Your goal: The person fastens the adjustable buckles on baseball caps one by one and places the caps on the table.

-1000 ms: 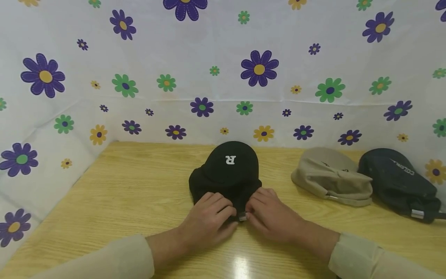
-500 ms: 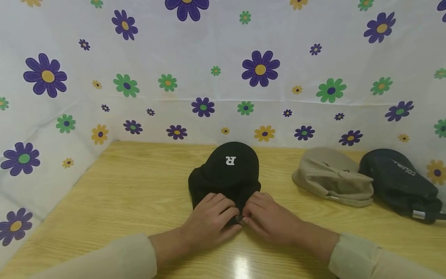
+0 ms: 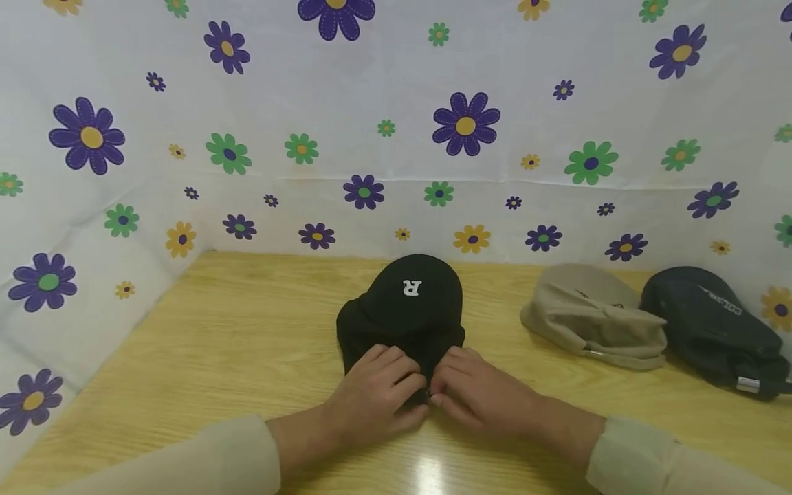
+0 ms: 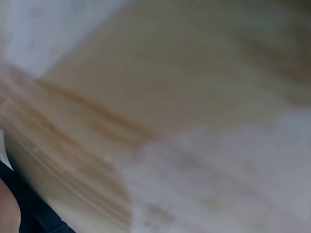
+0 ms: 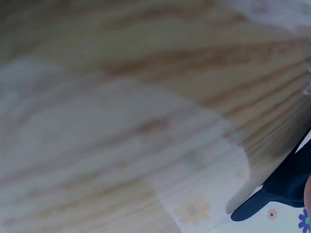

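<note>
A black cap (image 3: 412, 299) with a white letter R, upside down from here, lies on the table in the head view. My left hand (image 3: 379, 392) grips its near edge. Close by on the right, my right hand (image 3: 485, 390) pinches the same edge at the strap. Both thumbs sit almost together, and a tiny bit of the strap's fastening shows between them; the rest is hidden by fingers. In both wrist views the table fills most of the picture, blurred, and neither cap nor fingertips can be made out.
Right of the black cap lie a beige cap (image 3: 590, 320) and a dark navy cap (image 3: 711, 330) with a metal buckle (image 3: 747, 384), the two touching. A white flowered cloth (image 3: 396, 89) hangs behind and left of the wooden table (image 3: 247, 309).
My hands have drawn a little closer together at the strap. The silver buckle that showed between them is now mostly covered. The black cap has stayed in about the same place.
</note>
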Demonstrator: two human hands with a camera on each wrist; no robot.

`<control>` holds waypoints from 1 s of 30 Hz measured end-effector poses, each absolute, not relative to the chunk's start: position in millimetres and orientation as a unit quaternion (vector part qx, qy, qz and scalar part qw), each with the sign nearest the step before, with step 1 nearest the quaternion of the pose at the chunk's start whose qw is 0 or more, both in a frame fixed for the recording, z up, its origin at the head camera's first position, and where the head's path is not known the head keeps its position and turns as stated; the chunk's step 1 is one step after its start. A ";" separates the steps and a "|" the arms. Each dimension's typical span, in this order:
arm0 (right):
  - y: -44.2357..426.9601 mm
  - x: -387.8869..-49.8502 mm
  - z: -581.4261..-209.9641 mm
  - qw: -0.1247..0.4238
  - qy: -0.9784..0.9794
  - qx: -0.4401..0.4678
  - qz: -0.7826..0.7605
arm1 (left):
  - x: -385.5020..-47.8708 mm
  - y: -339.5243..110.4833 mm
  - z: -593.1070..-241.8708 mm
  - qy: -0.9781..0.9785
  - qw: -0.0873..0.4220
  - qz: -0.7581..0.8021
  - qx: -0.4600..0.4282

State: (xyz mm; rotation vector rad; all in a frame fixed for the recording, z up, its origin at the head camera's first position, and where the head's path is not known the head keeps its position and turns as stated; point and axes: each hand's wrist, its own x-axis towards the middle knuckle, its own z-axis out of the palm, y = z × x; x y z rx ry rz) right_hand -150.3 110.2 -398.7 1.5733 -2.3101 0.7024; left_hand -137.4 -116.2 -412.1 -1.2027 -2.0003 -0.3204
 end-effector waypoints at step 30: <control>112.8 -149.8 -398.6 0.181 -0.847 0.466 0.183 | -137.6 -117.0 -411.9 -0.789 0.371 -0.098 -0.480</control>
